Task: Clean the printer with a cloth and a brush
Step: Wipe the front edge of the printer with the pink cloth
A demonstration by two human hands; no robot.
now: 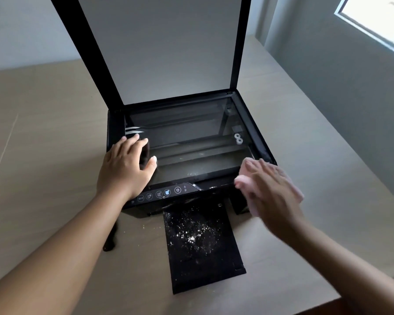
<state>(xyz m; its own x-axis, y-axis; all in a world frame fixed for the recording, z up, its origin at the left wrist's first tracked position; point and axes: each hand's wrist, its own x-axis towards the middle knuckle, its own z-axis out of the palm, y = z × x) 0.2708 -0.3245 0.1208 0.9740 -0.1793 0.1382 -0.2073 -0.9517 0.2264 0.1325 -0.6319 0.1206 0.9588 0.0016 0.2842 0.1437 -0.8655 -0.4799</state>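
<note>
Black printer [257, 123] on the wooden table [55, 137], scanner lid [159, 46] raised, left hand [125, 167] spread flat on the glass [191, 137], right hand [273, 189], blurred, pressing a pink cloth [242, 179] at the front right corner, white dust on the output tray [203, 242].

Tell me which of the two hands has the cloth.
The right hand has it: the pink cloth lies under its palm at the front right corner of the printer. The left hand is bare, spread flat on the scanner glass.
</note>
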